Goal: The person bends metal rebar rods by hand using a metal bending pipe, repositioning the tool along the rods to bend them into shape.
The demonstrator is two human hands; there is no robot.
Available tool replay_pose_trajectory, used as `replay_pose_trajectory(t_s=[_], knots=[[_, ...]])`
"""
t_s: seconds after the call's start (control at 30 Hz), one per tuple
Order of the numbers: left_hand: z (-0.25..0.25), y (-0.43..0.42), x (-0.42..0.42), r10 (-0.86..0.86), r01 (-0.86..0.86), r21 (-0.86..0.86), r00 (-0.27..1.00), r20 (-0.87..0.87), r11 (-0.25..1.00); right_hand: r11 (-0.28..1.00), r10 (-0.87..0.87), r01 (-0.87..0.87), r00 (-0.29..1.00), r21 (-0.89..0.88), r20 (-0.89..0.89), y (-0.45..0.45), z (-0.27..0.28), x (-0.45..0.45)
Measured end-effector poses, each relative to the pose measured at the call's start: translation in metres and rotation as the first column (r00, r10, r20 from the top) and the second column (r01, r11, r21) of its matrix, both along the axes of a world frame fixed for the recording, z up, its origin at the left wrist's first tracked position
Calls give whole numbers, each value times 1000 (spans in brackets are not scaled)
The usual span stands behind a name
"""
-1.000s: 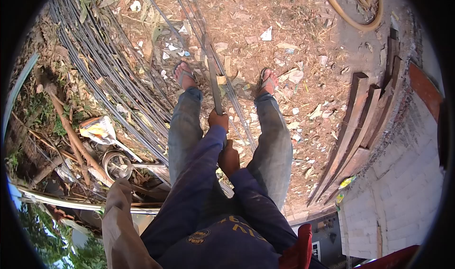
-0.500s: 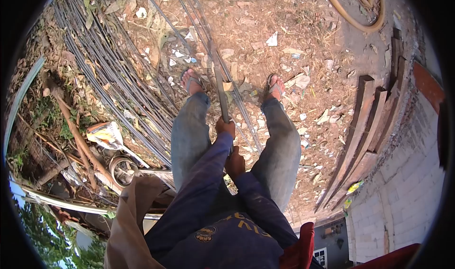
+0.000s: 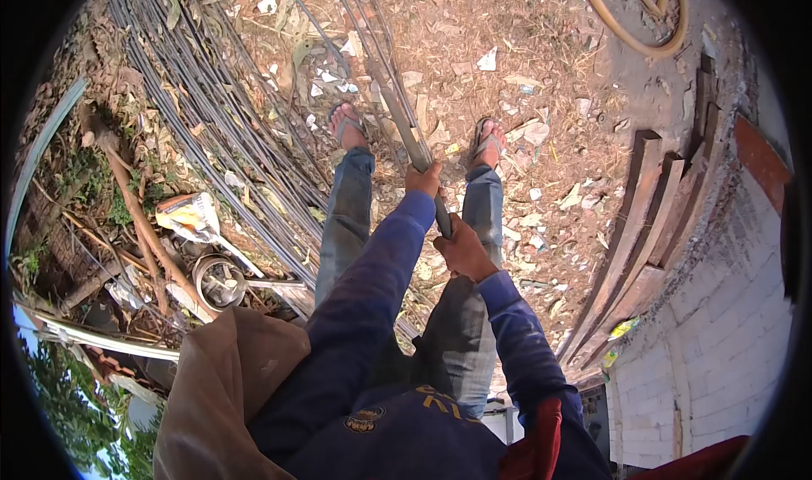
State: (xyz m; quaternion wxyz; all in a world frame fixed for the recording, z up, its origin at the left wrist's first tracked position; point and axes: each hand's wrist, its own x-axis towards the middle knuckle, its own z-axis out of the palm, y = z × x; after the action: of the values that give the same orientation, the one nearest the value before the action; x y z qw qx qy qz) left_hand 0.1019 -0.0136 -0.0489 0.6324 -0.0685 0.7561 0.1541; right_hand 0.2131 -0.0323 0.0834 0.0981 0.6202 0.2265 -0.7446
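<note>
A long dark bar (image 3: 397, 118) slants down from the upper middle, between the two feet in flip-flops, to my hands. My left hand (image 3: 425, 178) is closed around it, farther along its length. Nearer its lower end, my right hand (image 3: 467, 248) is wrapped round the same bar. Thin metal rods (image 3: 377, 44) lie on the ground beside and under the bar. Whether the bar touches them cannot be told.
A bundle of long rods (image 3: 211, 125) curves along the left. Near it lie a tin can (image 3: 219, 282), a white-orange bag (image 3: 190, 216) and a branch (image 3: 135, 209). Wooden beams (image 3: 630, 226) lie at right beside a block wall (image 3: 694, 353). A hose (image 3: 622, 36) coils at upper right.
Both hands have moved up and to the right with the bar, which now slants more. The right forearm reaches out farther. The brown cloth at lower left shows larger.
</note>
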Motion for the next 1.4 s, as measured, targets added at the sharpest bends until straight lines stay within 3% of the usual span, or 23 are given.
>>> replay_pose_trajectory(t_s=[0.03,0.07,0.17,0.3,0.33,0.4,0.43,0.47,0.57,0.67,0.77,0.83,1.0,1.1,1.13,1.17,1.2,1.27,1.33,1.4], knots=[[-1,6,2,45,-44,26,999,-23,999,988,-68,52,992,-145,-110,23,9,15],[-12,-1,0,134,-138,58,988,71,989,982,-121,90,975,-169,-185,30,10,29],[43,20,23,415,-435,121,896,158,892,983,179,-171,975,69,-134,26,15,52],[78,37,53,202,-202,186,979,21,962,805,150,-310,931,506,332,29,68,30],[81,43,54,128,-129,165,992,18,978,727,143,-329,931,603,335,29,67,32],[74,45,53,-4,1,184,1000,16,983,970,-13,-37,980,241,200,61,83,32],[65,47,51,-22,14,211,999,36,977,993,-116,113,980,28,162,78,87,29],[56,50,49,-41,27,235,997,58,972,972,-232,233,971,-23,51,77,78,34],[43,70,37,-141,127,191,988,64,973,919,-378,378,926,-113,24,95,68,25],[49,94,13,-276,270,164,961,15,949,883,-430,428,902,-191,31,115,64,11],[29,92,7,-325,344,226,938,-119,911,827,-502,478,865,-296,-5,128,54,7],[33,107,6,-328,343,201,939,-105,918,793,-543,496,839,-354,-39,139,47,12],[32,120,5,-305,302,137,952,0,943,815,-424,380,905,-437,-5,171,50,13],[12,99,9,-440,443,58,896,-56,895,950,-157,160,987,-268,31,152,52,-6],[15,96,6,-358,358,11,933,41,934,984,-90,95,995,-153,39,128,42,-10],[22,88,1,-265,274,-47,955,133,961,997,76,-78,986,13,149,92,30,-12],[29,79,0,-164,193,-116,962,218,974,993,101,-112,973,45,209,49,5,-9],[-8,17,10,-466,461,-72,883,-63,884,997,-72,77,989,-27,128,12,-1,-18],[-12,11,10,-448,439,-94,885,-126,893,976,-209,212,976,-43,57,3,-13,-25],[41,44,0,-152,159,-179,987,51,971,954,-285,288,958,-81,44,11,4,-33]])
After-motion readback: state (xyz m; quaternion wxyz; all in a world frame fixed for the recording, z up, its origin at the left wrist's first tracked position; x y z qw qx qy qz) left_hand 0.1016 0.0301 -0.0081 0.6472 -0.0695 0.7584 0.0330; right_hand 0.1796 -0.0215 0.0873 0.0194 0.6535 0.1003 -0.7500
